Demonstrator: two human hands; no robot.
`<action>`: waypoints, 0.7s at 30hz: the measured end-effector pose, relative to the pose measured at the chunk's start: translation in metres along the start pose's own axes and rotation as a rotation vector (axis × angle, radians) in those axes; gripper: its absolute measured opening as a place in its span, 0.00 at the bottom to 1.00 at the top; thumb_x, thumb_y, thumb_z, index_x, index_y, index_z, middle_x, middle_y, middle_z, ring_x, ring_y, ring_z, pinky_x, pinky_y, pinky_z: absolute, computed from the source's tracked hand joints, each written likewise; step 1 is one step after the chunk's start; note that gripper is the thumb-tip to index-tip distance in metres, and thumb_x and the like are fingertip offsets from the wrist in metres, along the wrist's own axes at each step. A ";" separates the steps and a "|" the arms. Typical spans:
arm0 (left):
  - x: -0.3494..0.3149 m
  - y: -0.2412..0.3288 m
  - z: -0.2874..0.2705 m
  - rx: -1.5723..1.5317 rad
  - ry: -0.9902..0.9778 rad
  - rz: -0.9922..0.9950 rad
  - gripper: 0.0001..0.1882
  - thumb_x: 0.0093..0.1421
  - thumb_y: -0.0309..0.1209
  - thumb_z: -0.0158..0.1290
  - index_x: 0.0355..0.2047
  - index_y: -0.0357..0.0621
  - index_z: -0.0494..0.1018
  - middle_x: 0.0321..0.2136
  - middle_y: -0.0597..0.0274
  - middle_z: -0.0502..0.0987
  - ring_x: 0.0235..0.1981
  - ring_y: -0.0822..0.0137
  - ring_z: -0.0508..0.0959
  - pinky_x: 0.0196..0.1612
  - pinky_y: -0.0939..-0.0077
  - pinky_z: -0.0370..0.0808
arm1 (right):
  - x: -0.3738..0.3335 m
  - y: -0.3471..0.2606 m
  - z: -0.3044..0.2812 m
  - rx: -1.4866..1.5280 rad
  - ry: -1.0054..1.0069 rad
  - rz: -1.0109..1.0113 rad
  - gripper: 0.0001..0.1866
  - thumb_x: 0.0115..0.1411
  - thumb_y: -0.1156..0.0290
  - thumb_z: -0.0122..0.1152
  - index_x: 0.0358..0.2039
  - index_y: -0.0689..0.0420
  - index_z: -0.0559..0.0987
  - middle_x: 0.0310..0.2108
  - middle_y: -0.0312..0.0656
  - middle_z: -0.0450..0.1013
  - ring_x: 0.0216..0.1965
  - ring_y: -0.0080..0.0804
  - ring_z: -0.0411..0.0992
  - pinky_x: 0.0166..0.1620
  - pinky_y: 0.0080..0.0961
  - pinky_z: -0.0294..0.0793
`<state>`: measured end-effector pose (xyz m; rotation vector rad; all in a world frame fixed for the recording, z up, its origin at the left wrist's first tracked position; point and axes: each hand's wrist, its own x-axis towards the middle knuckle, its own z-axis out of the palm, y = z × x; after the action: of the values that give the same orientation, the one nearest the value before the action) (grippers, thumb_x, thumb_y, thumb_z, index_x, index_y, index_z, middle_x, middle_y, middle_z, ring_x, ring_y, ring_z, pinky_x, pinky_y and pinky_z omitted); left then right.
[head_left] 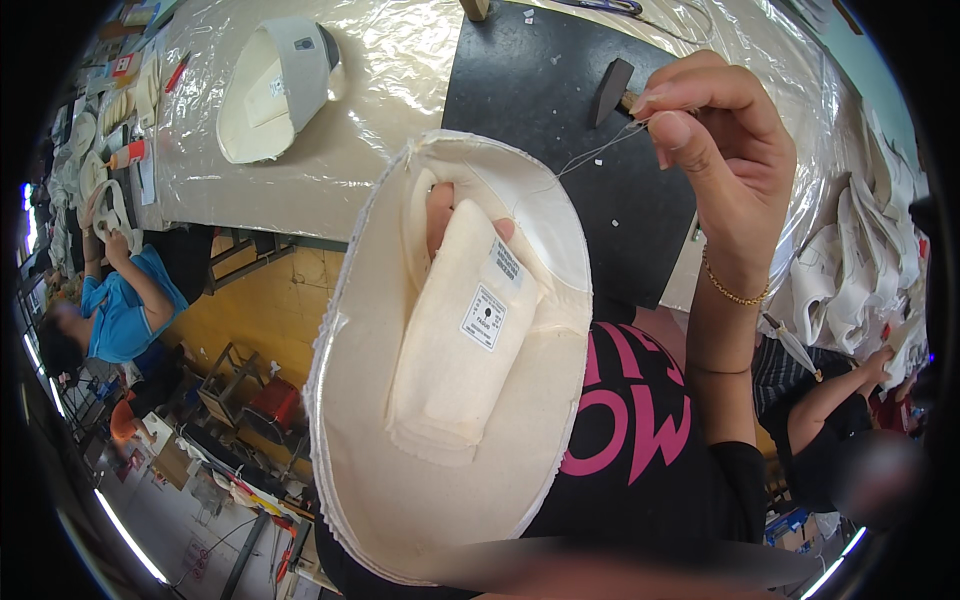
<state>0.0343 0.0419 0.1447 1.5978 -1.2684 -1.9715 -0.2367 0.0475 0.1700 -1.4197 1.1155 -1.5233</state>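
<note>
A cream fabric shoe upper [360,470] is held up in front of my body, its open inside facing me. Its tongue [455,340], carrying printed labels, lies across the middle. Fingers of my left hand [438,215] show behind the tongue, gripping the upper; the rest of that hand is hidden by the fabric. At the upper right, my right hand [725,150] is closed, thumb and forefinger pinching thin pale thread [597,157]. The thread runs down to the upper's right edge. Whether a needle is in the pinch is too small to tell.
A hammer [611,93] lies on the black mat [520,110], close to my right fingers. Another shoe upper [270,95] rests on the plastic-covered table [390,60]. Scissors [610,6] lie at the far edge. Co-workers sit at left and right, near piled uppers [850,250].
</note>
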 end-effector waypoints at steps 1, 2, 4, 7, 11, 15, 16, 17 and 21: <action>0.000 0.000 0.000 0.004 0.001 0.001 0.23 0.67 0.40 0.53 0.59 0.46 0.68 0.49 0.59 0.73 0.47 0.62 0.76 0.50 0.70 0.75 | 0.000 0.000 0.000 -0.004 0.000 0.003 0.09 0.64 0.73 0.62 0.41 0.64 0.77 0.36 0.45 0.74 0.28 0.20 0.67 0.31 0.15 0.66; 0.000 0.000 0.000 0.007 0.002 0.003 0.23 0.67 0.40 0.54 0.59 0.46 0.68 0.49 0.59 0.73 0.47 0.62 0.76 0.50 0.70 0.75 | 0.000 0.000 0.000 -0.004 -0.001 0.002 0.09 0.64 0.73 0.62 0.41 0.64 0.77 0.36 0.45 0.74 0.28 0.20 0.67 0.31 0.15 0.66; 0.000 -0.001 0.000 0.014 0.004 0.005 0.23 0.67 0.40 0.54 0.59 0.45 0.68 0.49 0.59 0.73 0.47 0.62 0.76 0.50 0.70 0.75 | 0.001 0.001 -0.001 -0.004 -0.004 0.000 0.09 0.64 0.72 0.62 0.41 0.64 0.77 0.36 0.45 0.75 0.28 0.20 0.67 0.31 0.15 0.66; 0.000 -0.003 0.000 0.025 0.006 0.011 0.23 0.67 0.40 0.54 0.59 0.45 0.68 0.49 0.60 0.73 0.47 0.63 0.76 0.50 0.70 0.75 | 0.002 0.000 0.001 0.006 0.004 0.004 0.09 0.64 0.73 0.62 0.41 0.64 0.77 0.37 0.46 0.75 0.28 0.20 0.66 0.31 0.14 0.66; 0.002 0.002 0.001 0.040 0.009 0.025 0.22 0.67 0.39 0.54 0.59 0.45 0.68 0.49 0.60 0.73 0.47 0.63 0.76 0.50 0.70 0.75 | 0.003 -0.002 0.005 -0.012 0.043 0.087 0.09 0.64 0.72 0.63 0.42 0.63 0.78 0.34 0.41 0.76 0.29 0.19 0.68 0.31 0.13 0.67; 0.021 0.013 0.020 0.036 -0.072 0.091 0.22 0.67 0.39 0.54 0.59 0.45 0.68 0.49 0.60 0.73 0.47 0.63 0.76 0.50 0.71 0.75 | 0.010 0.017 0.003 -0.333 0.042 0.259 0.13 0.62 0.70 0.65 0.47 0.57 0.80 0.33 0.35 0.78 0.31 0.17 0.71 0.32 0.16 0.69; 0.028 0.016 0.029 0.030 -0.106 0.114 0.22 0.67 0.39 0.54 0.59 0.45 0.68 0.49 0.60 0.73 0.47 0.63 0.76 0.50 0.71 0.75 | 0.012 0.027 0.003 -0.473 0.025 0.266 0.14 0.62 0.70 0.65 0.48 0.56 0.80 0.33 0.36 0.78 0.30 0.18 0.71 0.33 0.17 0.70; 0.035 0.018 0.037 0.023 -0.138 0.138 0.22 0.67 0.39 0.54 0.59 0.45 0.68 0.49 0.60 0.73 0.47 0.63 0.76 0.50 0.71 0.75 | 0.012 0.037 0.003 -0.525 0.013 0.291 0.15 0.61 0.70 0.65 0.48 0.56 0.80 0.32 0.37 0.78 0.30 0.20 0.72 0.33 0.19 0.71; 0.051 0.030 0.058 0.018 -0.197 0.211 0.22 0.67 0.39 0.54 0.59 0.45 0.68 0.49 0.60 0.73 0.47 0.63 0.76 0.50 0.71 0.75 | 0.007 0.074 -0.003 -0.672 0.011 0.256 0.17 0.59 0.69 0.66 0.49 0.56 0.80 0.32 0.40 0.75 0.29 0.28 0.72 0.36 0.24 0.73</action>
<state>-0.0431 0.0146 0.1354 1.2427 -1.4654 -2.0251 -0.2424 0.0172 0.1029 -1.6024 1.8472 -1.0106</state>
